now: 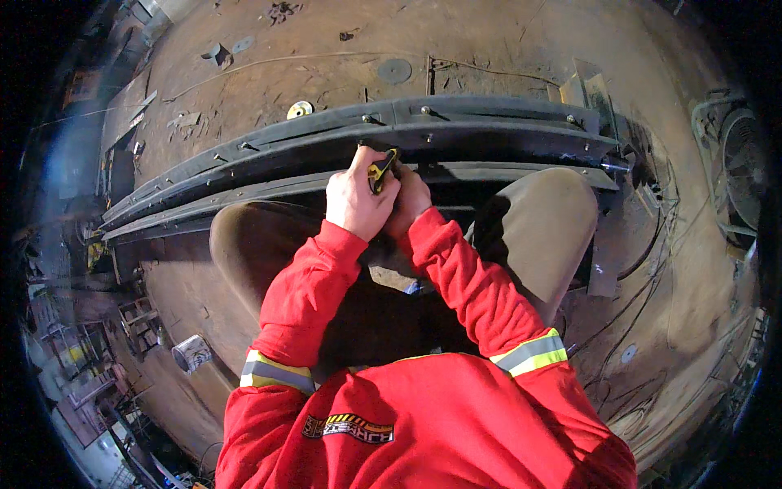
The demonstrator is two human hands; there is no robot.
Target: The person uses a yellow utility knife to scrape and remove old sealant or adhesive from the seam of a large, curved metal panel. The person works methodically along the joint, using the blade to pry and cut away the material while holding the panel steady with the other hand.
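Note:
My left hand (357, 196) is closed around a small yellow-and-black tape measure (380, 173), its thumb and fingers at the tool's left side. Pressed close beside it, my right hand (411, 200) curls against the tool's other side, its fingers partly hidden. Both hands are just above a long dark steel beam (489, 134) with bolts along its flanges, which runs across in front of me. No drawn-out blade can be made out.
My knees (542, 220) are bent close to the beam. Beyond it lie a yellow-rimmed disc (300, 109), a round plate (394, 71) and metal scraps. A large fan (740, 167) stands at right, with cables (643, 293) nearby. A white bucket (192, 354) lies at left.

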